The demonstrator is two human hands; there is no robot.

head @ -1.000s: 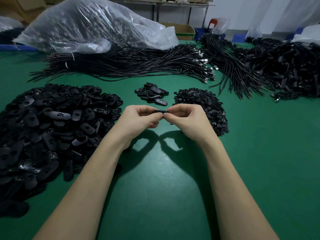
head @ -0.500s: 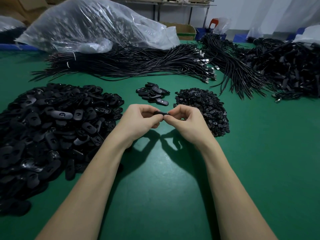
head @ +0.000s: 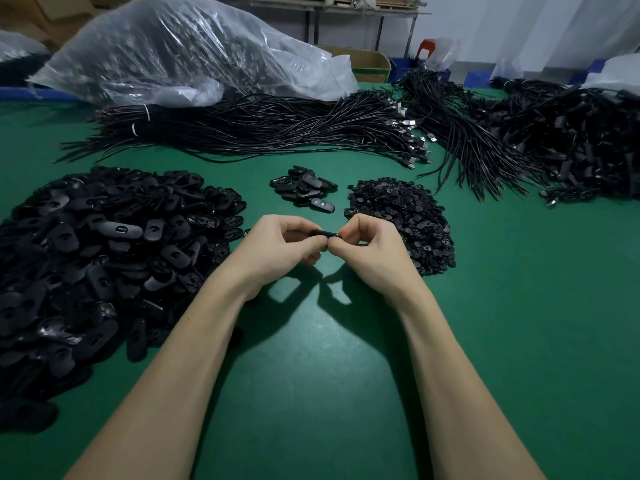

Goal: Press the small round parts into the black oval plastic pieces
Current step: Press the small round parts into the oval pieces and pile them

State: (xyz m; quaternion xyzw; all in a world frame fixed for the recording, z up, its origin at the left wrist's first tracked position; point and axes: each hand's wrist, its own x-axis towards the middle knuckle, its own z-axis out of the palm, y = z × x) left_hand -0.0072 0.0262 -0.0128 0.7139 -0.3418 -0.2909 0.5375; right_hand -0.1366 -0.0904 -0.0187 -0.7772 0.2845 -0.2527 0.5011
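Both hands pinching black oval piece, thin, edge-on, glossy

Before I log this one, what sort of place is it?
Probably a small factory assembly bench: a big pile of oval pieces, bundled cables and a bagged stock sack on the green table.

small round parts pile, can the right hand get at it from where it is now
Probably yes: the small round parts pile lies uncovered beside the right hand, but that hand is pinching the black oval piece with the left hand.
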